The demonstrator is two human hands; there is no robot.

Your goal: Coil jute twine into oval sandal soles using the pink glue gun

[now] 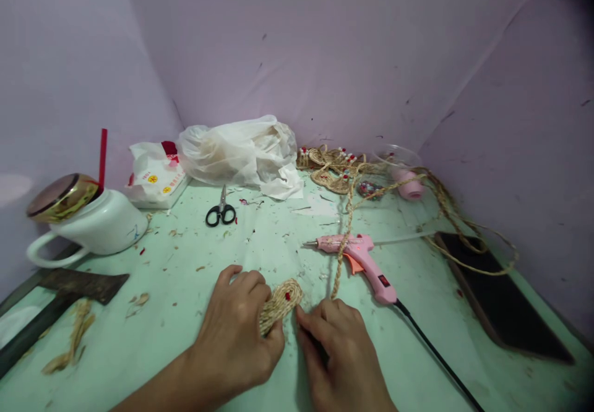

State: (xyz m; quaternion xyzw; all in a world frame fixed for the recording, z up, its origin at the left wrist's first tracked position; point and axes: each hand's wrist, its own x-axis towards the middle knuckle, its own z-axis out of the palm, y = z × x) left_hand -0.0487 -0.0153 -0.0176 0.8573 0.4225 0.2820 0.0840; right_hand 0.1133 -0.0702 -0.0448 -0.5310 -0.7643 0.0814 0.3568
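Observation:
My left hand (pixel 241 328) is closed around a small coiled piece of braided straw (pixel 284 297), its rounded end showing past the fingers with a red spot on it. Close by on the right, my right hand (pixel 341 350) is closed, thumb and forefinger pinched together at the coil's edge. From behind its knuckles a braided straw cord (pixel 342 254) runs up and away across the table. What sits between the right fingertips is mostly hidden, though the cord leads into that hand. The cord passes over a pink glue gun (pixel 357 251) lying on its side.
Black-handled scissors (pixel 221 214) lie ahead of my left hand. At left are a hatchet (pixel 83 285) and a white mug (pixel 109 223). A plastic bag (pixel 241 152), a tissue pack (pixel 155 177) and straw pieces with beads (pixel 329 177) line the back. A dark phone-like slab (pixel 505 300) lies right.

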